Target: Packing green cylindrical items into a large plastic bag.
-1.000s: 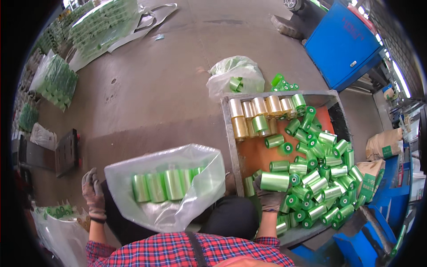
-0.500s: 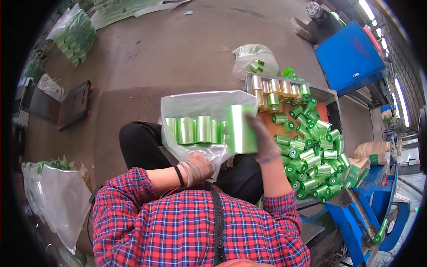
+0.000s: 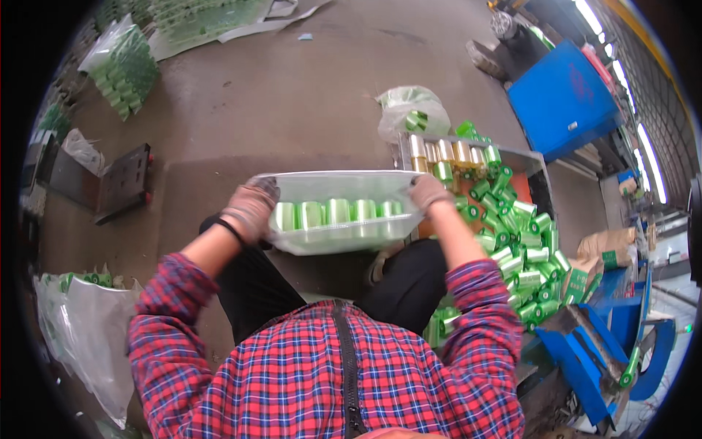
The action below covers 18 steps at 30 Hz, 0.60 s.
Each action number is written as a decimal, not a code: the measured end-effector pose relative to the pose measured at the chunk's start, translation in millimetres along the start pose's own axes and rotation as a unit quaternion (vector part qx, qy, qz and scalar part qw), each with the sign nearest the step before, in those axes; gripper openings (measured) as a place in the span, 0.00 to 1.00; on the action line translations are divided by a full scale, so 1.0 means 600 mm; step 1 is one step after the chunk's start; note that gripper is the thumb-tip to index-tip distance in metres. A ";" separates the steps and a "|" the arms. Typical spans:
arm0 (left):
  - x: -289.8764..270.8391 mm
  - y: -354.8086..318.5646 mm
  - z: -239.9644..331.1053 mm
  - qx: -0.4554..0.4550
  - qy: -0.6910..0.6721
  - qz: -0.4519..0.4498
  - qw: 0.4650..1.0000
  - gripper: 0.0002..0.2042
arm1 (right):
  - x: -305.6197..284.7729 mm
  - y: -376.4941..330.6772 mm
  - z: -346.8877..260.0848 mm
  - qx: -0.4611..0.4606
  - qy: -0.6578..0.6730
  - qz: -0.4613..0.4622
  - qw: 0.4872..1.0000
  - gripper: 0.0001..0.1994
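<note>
Centre: left hand (image 3: pixel 252 208), right hand (image 3: pixel 430 193) gripping filmy bag (image 3: pixel 351 238); glossy green cylinders (image 3: pixel 338 211) inside. Dull floor (image 3: pixel 292 110); blue cabinet (image 3: pixel 563 99) upper right.

The brown-grey concrete floor (image 3: pixel 292 110) is marked by small dark spots and divided by a soft edge into a paler far part and a darker near one. A blue metal cabinet (image 3: pixel 564 102) is placed at upper right, blue metal framework (image 3: pixel 574 369) at lower right, and the right side is lit by strip lights (image 3: pixel 589 17).
</note>
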<state>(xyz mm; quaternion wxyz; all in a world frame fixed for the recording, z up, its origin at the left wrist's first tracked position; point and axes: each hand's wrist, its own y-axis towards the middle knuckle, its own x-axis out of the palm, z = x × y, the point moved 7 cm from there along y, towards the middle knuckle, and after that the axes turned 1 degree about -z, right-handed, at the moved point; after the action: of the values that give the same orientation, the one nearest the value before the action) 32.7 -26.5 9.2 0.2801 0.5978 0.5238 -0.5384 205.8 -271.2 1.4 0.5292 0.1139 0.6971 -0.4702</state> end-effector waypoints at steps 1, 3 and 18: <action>-0.060 -0.021 -0.021 0.004 -0.021 0.151 0.988 0.35 | 0.013 -0.005 0.026 -0.089 -0.083 -0.019 0.992 0.23; -0.101 -0.025 -0.004 0.035 -0.050 0.055 0.997 0.36 | -0.060 -0.052 0.013 0.008 -0.063 0.170 0.983 0.20; 0.113 -0.155 -0.170 -0.411 -0.464 0.284 0.732 0.14 | 0.658 -0.030 0.276 0.446 0.448 0.004 0.775 0.36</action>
<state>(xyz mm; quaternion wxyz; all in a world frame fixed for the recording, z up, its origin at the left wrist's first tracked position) -26.5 114.6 -6.0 0.8463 0.2217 0.3046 -0.3765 135.1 -543.1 -322.3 0.0485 0.5374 0.5674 -0.6220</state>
